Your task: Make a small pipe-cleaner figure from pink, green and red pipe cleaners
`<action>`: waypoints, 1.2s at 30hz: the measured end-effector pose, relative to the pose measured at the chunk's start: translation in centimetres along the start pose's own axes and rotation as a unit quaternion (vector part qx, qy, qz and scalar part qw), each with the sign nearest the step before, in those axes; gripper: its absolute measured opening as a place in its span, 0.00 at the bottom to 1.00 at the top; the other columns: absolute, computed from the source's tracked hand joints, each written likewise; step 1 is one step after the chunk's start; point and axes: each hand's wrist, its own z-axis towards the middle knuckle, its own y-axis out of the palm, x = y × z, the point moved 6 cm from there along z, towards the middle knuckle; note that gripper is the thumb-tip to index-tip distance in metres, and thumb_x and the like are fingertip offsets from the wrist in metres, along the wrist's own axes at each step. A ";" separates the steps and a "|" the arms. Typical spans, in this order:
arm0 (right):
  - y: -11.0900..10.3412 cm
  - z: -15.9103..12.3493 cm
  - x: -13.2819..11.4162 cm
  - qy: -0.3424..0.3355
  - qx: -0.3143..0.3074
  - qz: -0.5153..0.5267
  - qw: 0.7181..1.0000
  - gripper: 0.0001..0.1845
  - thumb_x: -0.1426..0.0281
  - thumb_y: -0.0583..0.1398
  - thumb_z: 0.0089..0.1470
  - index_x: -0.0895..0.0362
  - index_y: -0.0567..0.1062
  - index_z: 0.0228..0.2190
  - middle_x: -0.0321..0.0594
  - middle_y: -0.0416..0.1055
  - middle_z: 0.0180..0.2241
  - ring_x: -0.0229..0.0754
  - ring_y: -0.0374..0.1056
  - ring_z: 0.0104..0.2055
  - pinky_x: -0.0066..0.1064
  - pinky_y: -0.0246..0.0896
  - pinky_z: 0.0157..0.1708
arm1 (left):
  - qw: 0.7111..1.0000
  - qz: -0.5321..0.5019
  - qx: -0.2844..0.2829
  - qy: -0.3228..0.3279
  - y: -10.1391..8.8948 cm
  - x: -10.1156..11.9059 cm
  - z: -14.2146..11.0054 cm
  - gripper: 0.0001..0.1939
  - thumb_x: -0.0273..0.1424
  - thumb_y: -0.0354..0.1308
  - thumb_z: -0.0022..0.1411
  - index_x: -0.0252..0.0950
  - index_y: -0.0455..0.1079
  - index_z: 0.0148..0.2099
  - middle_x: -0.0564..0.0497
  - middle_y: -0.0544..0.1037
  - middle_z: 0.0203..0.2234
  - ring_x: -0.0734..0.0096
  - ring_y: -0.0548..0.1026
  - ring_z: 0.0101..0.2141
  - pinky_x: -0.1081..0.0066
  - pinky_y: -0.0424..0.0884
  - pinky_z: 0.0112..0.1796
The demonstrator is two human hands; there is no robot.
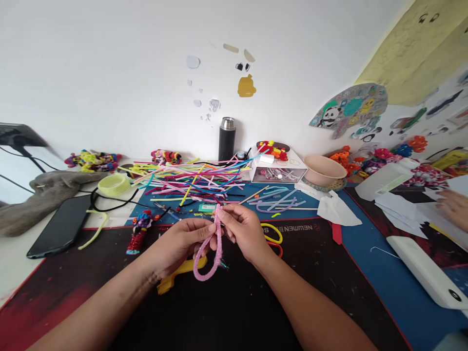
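Observation:
A pink pipe cleaner (204, 277) is bent into a hanging loop between my two hands, above the dark mat. My left hand (186, 239) pinches its left strand between thumb and fingers. On the other side, my right hand (243, 229) has thumb and fingertips closed on the upper part of the loop, where the ends come together. Some green wisps show beside the loop's right strand. Below my left hand lies a yellow tool (175, 278), partly covered by the hand. Scissors with yellow and red handles (274, 234) lie partly hidden behind my right hand.
A heap of colored pipe cleaners (190, 180) spreads across the back, before a black thermos (227, 139). At left are a phone (60, 226) and a small red figure (136, 236). A white glue gun-like device (424, 270) lies right, near another person's hand (453, 207).

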 end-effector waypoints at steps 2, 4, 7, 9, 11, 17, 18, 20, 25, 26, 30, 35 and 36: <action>0.1 0.0 0.0 0.003 -0.002 0.006 1.000 0.24 0.47 0.71 0.55 0.57 0.80 0.36 0.26 0.61 0.15 0.32 0.53 0.16 0.26 0.49 0.17 | 1.000 0.006 -0.006 0.000 -0.1 -0.1 0.0 0.23 0.46 0.83 0.45 0.33 0.82 0.31 0.47 0.81 0.24 0.75 0.72 0.22 0.78 0.67 0.23; 0.1 0.0 0.1 0.006 -0.005 0.013 1.000 0.24 0.48 0.71 0.55 0.57 0.81 0.36 0.26 0.61 0.15 0.32 0.53 0.16 0.26 0.49 0.16 | 1.000 0.009 -0.012 0.002 -0.1 -0.2 0.1 0.24 0.48 0.82 0.47 0.33 0.82 0.32 0.48 0.80 0.23 0.76 0.71 0.21 0.78 0.66 0.22; 0.2 0.0 0.2 0.012 -0.008 0.028 1.000 0.25 0.48 0.72 0.53 0.57 0.81 0.36 0.27 0.62 0.16 0.32 0.53 0.16 0.26 0.49 0.16 | 1.000 0.004 -0.017 0.000 -0.1 -0.4 0.1 0.25 0.50 0.81 0.49 0.32 0.82 0.32 0.49 0.78 0.22 0.78 0.69 0.20 0.78 0.65 0.22; 0.3 0.0 0.2 0.014 -0.012 0.036 0.999 0.25 0.48 0.72 0.53 0.58 0.82 0.36 0.27 0.63 0.16 0.31 0.54 0.16 0.25 0.48 0.16 | 1.000 -0.002 -0.022 -0.004 0.0 -0.4 0.1 0.25 0.49 0.81 0.49 0.32 0.80 0.29 0.50 0.77 0.21 0.79 0.68 0.19 0.79 0.64 0.21; 0.4 0.0 0.2 0.012 -0.018 0.041 0.999 0.25 0.48 0.72 0.53 0.58 0.82 0.37 0.27 0.64 0.16 0.31 0.54 0.16 0.25 0.48 0.15 | 1.000 -0.006 -0.028 -0.008 0.2 -0.4 0.0 0.26 0.49 0.81 0.48 0.32 0.79 0.27 0.50 0.75 0.19 0.80 0.67 0.18 0.79 0.63 0.20; 0.7 0.0 0.1 0.001 -0.029 0.057 0.998 0.24 0.49 0.73 0.53 0.58 0.81 0.36 0.28 0.66 0.16 0.31 0.55 0.16 0.24 0.48 0.15 | 0.999 0.006 -0.036 -0.019 0.4 -0.5 -0.1 0.28 0.51 0.81 0.48 0.30 0.79 0.30 0.51 0.75 0.18 0.80 0.67 0.17 0.79 0.60 0.19; 0.7 -0.1 0.0 0.002 -0.032 0.060 0.998 0.24 0.49 0.73 0.53 0.58 0.80 0.36 0.27 0.66 0.16 0.31 0.55 0.16 0.24 0.48 0.15 | 0.999 0.010 -0.037 -0.020 0.4 -0.6 -0.1 0.28 0.51 0.81 0.48 0.30 0.79 0.30 0.51 0.75 0.18 0.80 0.67 0.17 0.79 0.59 0.19; 0.8 -0.1 -0.1 0.002 -0.036 0.064 0.997 0.24 0.50 0.73 0.53 0.58 0.80 0.35 0.27 0.65 0.16 0.31 0.55 0.16 0.24 0.48 0.15 | 0.999 0.015 -0.038 -0.023 0.4 -0.7 -0.1 0.28 0.52 0.80 0.48 0.31 0.79 0.29 0.51 0.75 0.18 0.80 0.67 0.16 0.79 0.59 0.19; 0.9 -0.2 -0.3 0.002 -0.042 0.072 0.997 0.23 0.50 0.73 0.53 0.57 0.80 0.34 0.26 0.64 0.16 0.31 0.55 0.16 0.24 0.48 0.15 | 0.999 0.015 -0.037 -0.027 0.3 -0.8 -0.2 0.28 0.52 0.81 0.48 0.31 0.80 0.30 0.51 0.75 0.18 0.81 0.67 0.16 0.79 0.59 0.19; 0.9 -0.2 -0.3 0.003 -0.041 0.072 0.997 0.23 0.50 0.73 0.53 0.57 0.80 0.34 0.26 0.63 0.15 0.31 0.55 0.16 0.24 0.48 0.15 | 0.999 0.015 -0.038 -0.028 0.4 -0.8 -0.2 0.28 0.52 0.81 0.47 0.31 0.80 0.30 0.51 0.75 0.18 0.81 0.67 0.16 0.79 0.59 0.19; 0.9 -0.2 -0.1 0.010 -0.040 0.075 0.996 0.24 0.49 0.73 0.52 0.57 0.80 0.34 0.26 0.63 0.15 0.31 0.55 0.16 0.24 0.48 0.15 | 0.999 0.013 -0.037 -0.029 0.3 -0.9 -0.1 0.27 0.52 0.81 0.47 0.31 0.81 0.31 0.51 0.76 0.18 0.80 0.68 0.17 0.79 0.59 0.19; 1.0 -0.4 0.0 0.024 -0.048 0.082 0.995 0.25 0.48 0.73 0.51 0.57 0.80 0.34 0.26 0.62 0.15 0.31 0.54 0.16 0.24 0.46 0.15 | 0.999 0.010 -0.044 -0.029 0.3 -1.0 -0.2 0.27 0.51 0.81 0.49 0.32 0.81 0.29 0.51 0.76 0.18 0.79 0.69 0.17 0.80 0.60 0.19; 1.1 -0.4 0.0 0.027 -0.050 0.083 0.995 0.25 0.48 0.73 0.52 0.57 0.80 0.34 0.26 0.62 0.15 0.31 0.54 0.16 0.24 0.46 0.15 | 0.998 0.012 -0.046 -0.029 0.4 -0.9 -0.2 0.26 0.51 0.80 0.49 0.32 0.80 0.28 0.50 0.76 0.18 0.79 0.69 0.17 0.80 0.60 0.19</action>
